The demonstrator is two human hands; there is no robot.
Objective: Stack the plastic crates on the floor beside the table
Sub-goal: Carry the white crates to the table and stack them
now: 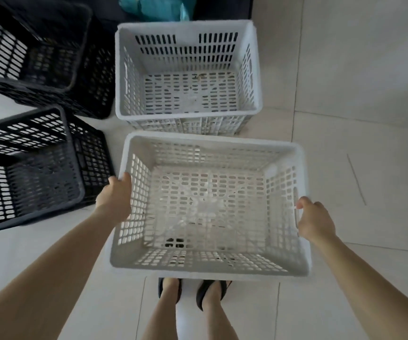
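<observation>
I hold an empty white slotted crate (207,268) in the air above my feet. My left hand (115,196) grips its left rim and my right hand (314,222) grips the handle slot in its right wall. Just beyond it a second white crate (185,28) stands on the floor, apparently nested in another white one beneath. A black crate (33,168) sits on the floor to the left. Further back on the left, black crates (38,57) are stacked in each other.
The floor is pale tile (357,94), bare on the right side. A teal cloth (158,7) and a dark surface lie past the far white crate. My feet in dark sandals (210,293) stand under the held crate.
</observation>
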